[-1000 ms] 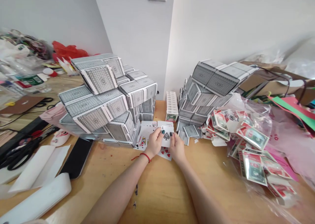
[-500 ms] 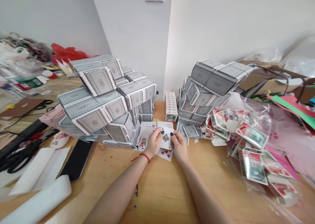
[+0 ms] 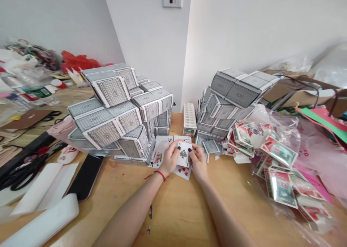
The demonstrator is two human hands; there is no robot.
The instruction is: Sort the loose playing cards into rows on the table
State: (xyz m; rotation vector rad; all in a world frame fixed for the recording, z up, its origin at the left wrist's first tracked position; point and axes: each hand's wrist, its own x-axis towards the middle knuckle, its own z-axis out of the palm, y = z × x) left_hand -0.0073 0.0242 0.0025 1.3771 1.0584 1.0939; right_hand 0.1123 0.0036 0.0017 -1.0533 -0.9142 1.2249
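An ace of spades (image 3: 183,155) faces me, gripped at its two side edges between both hands. My left hand (image 3: 170,157) pinches its left edge, thumb on the face; a red string bracelet circles that wrist. My right hand (image 3: 198,161) pinches the right edge the same way. Whether more cards sit behind the ace cannot be seen. Beneath and behind my hands, loose playing cards (image 3: 162,142) lie face up on the wooden table, partly covered by my fingers. A red-suited card (image 3: 183,173) shows just below the ace.
Blocks folded from grey-backed cards form a left stack (image 3: 110,129) and a right stack (image 3: 230,95). Between them stands a row of card boxes (image 3: 189,118). Opened card boxes (image 3: 282,189) and plastic lie at right. A black phone-like slab (image 3: 85,176) and scissors (image 3: 24,173) are at left.
Both hands still hold the ace of spades in nearly the same place. The whole view has shifted slightly downward in the picture; nothing was let go.
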